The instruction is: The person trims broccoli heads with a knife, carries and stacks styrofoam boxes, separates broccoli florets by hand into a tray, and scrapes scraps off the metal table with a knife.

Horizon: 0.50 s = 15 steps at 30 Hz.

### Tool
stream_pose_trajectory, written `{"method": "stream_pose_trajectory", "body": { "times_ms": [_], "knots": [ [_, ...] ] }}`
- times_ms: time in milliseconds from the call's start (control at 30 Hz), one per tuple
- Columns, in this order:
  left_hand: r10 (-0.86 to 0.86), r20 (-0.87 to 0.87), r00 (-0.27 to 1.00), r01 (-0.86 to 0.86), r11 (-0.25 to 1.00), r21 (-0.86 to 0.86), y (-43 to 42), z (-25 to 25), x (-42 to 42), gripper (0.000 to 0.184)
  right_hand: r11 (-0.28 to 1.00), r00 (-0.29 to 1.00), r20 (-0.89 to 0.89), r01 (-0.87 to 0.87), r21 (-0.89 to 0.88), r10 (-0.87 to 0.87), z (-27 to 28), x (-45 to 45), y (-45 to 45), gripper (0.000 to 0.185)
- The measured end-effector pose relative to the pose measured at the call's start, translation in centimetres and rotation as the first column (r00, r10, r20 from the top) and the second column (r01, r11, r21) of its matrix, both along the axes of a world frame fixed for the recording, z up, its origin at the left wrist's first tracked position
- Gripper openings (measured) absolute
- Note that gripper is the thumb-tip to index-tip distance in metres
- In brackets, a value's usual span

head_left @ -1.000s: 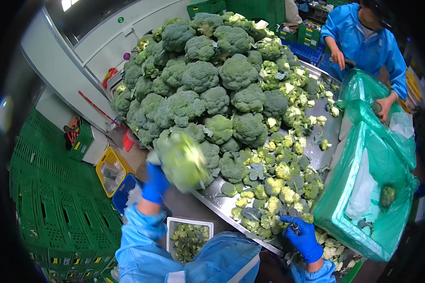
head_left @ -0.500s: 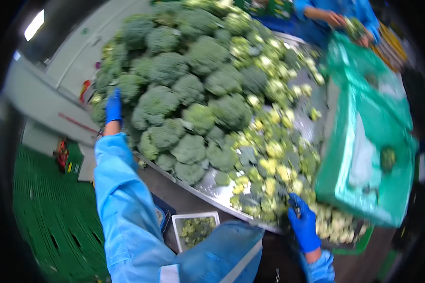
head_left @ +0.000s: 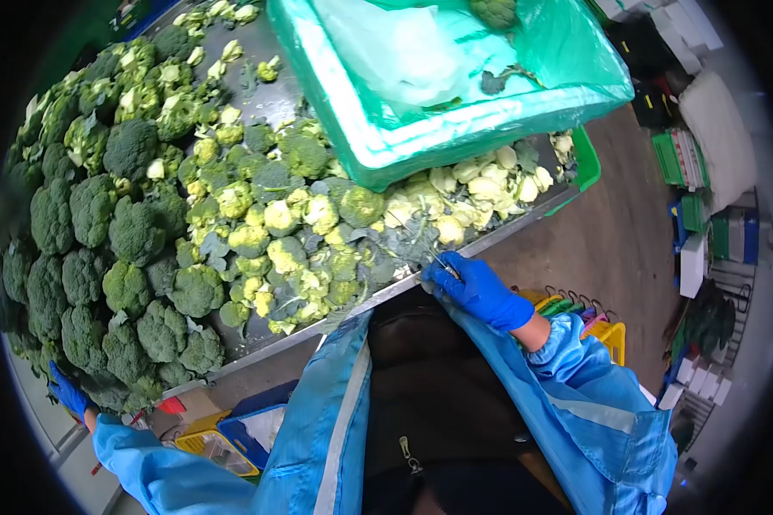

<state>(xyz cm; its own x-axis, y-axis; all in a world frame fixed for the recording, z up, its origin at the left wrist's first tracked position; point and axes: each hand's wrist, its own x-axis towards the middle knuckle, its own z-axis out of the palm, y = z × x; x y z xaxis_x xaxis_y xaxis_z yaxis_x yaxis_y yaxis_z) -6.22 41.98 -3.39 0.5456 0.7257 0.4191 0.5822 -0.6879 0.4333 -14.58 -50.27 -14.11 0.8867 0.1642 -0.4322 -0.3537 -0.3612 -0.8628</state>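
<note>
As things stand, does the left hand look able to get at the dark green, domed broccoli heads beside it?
Probably yes. The blue-gloved left hand is at the edge of the dark green, domed broccoli heads, and nothing visible blocks the way; whether it touches one is hard to tell.

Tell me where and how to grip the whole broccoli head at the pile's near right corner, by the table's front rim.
Probably best: cup the crown of that broccoli head by its sides, coming from above and the table rim. It is rounded and uncovered, with open space on the rim side, while neighbouring heads crowd its left and far sides; the stem is hidden.
</note>
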Motion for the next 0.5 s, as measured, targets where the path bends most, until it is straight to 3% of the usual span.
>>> {"method": "stream_pose_trajectory", "body": {
  "times_ms": [33,67,100,200,267,333,400,433,500],
  "knots": [
    [0.054,-0.253,0.966,0.021,0.959,0.283,-0.6,0.0,-0.3,0.086,0.999,0.998,-0.038,0.045,0.009,-0.044,0.0,-0.5,-0.4,0.027],
    [0.176,-0.458,0.871,0.110,0.840,0.531,-1.2,-0.1,-0.5,0.090,0.999,0.998,-0.042,0.050,0.008,-0.050,-0.2,-0.7,-1.0,0.027],
    [0.225,-0.098,0.970,-0.179,0.923,0.342,-1.9,-0.9,0.2,0.095,1.000,0.996,-0.088,0.016,-0.013,-0.017,-0.4,-0.6,-1.6,0.030],
    [0.130,-0.054,0.990,-0.112,0.961,0.252,-9.6,0.1,0.4,0.096,0.999,0.991,-0.134,0.008,-0.037,-0.013,-1.9,-0.2,-1.6,0.035],
    [0.115,-0.016,0.993,-0.108,0.969,0.223,-11.7,0.6,1.1,0.092,0.994,0.917,-0.398,0.048,0.099,-0.005,-2.5,1.1,-1.3,0.034],
    [0.145,0.013,0.989,-0.145,0.968,0.205,-13.2,1.3,2.0,0.089,0.997,0.919,-0.392,-0.027,0.073,0.054,-5.1,1.5,-2.3,0.036],
    [0.186,0.033,0.982,-0.189,0.965,0.183,-15.3,2.0,3.1,0.085,0.980,0.992,0.053,-0.101,-0.174,0.112,-8.1,0.6,-4.4,0.040],
    [0.216,0.038,0.976,-0.219,0.962,0.163,-16.6,2.4,3.6,0.083,0.971,0.982,0.131,-0.109,-0.214,0.139,-9.2,0.0,-5.5,0.043],
    [0.196,0.062,0.979,-0.202,0.973,0.111,-19.4,3.1,4.9,0.080,0.982,0.995,0.074,-0.054,-0.180,0.068,-8.3,-0.4,-7.8,0.043]
  ]
}}
